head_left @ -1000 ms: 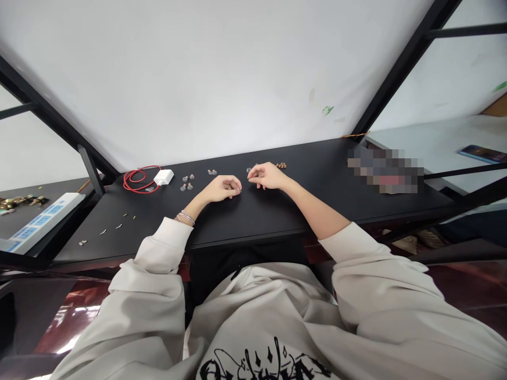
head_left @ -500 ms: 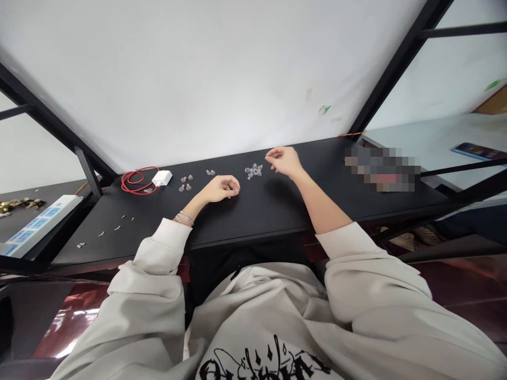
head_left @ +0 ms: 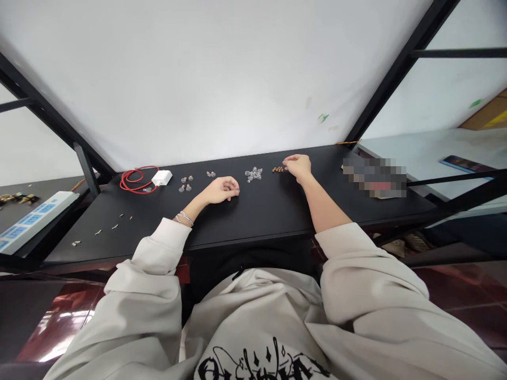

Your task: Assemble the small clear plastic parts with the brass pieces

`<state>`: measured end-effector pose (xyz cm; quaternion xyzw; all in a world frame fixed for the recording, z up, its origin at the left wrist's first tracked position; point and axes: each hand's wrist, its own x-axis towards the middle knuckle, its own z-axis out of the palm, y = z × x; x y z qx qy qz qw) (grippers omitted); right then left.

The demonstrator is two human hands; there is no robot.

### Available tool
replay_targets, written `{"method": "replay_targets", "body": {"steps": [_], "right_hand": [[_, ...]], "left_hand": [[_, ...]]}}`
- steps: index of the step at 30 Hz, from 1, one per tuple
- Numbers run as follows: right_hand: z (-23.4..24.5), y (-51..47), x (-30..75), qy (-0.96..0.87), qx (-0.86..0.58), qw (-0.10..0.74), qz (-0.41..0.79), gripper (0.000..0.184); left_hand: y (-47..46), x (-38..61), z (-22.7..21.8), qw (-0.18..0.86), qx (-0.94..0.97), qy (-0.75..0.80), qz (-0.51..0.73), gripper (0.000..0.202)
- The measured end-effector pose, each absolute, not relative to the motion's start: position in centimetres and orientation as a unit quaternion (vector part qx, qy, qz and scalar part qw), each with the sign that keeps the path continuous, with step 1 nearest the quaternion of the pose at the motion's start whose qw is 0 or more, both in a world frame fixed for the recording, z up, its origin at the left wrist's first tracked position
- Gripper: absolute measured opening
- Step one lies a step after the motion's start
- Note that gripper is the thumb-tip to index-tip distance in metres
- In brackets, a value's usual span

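Observation:
My left hand (head_left: 222, 190) rests on the black table (head_left: 253, 216) with its fingers curled around a tiny clear part at the fingertips. My right hand (head_left: 298, 166) reaches to the far side of the table, its fingertips pinched right beside a short row of small brown pieces (head_left: 278, 169). A cluster of several small clear bulb-like parts (head_left: 253, 173) lies between the two hands. What the right fingers hold, if anything, is too small to tell.
More small clear parts (head_left: 185, 183) lie at the back left, near a white charger (head_left: 162, 178) with a coiled red cable (head_left: 134, 181). Tiny metal bits (head_left: 106, 227) are scattered at the left. A power strip (head_left: 27, 219) lies on the neighbouring table; a phone (head_left: 459, 163) lies far right.
My right hand left the clear-part cluster, rose to the right, then came down at the brown pieces. My left hand stayed put.

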<state>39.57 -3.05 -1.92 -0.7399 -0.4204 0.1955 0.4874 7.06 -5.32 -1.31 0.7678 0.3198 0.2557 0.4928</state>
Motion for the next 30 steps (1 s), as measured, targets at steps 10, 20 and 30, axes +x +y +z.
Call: {"method": "replay_targets", "body": {"steps": [10,20,30], "right_hand": [[-2.8,-2.8,41.2,-0.497,-0.746,0.427,0.118,0.017],[-1.8,-3.2,40.7,-0.531,-0.764,0.354,0.095,0.018],[-1.3,-3.7,40.3,-0.565,-0.748,0.334,0.095,0.019]], "left_hand": [[-5.7,7.1,-0.8,0.475,0.777,0.329,0.248,0.019],[-6.1,7.2,0.0,0.451,0.773,0.348,0.277,0.018],[-5.8,7.1,-0.5,0.476,0.740,0.318,0.352,0.028]]}}
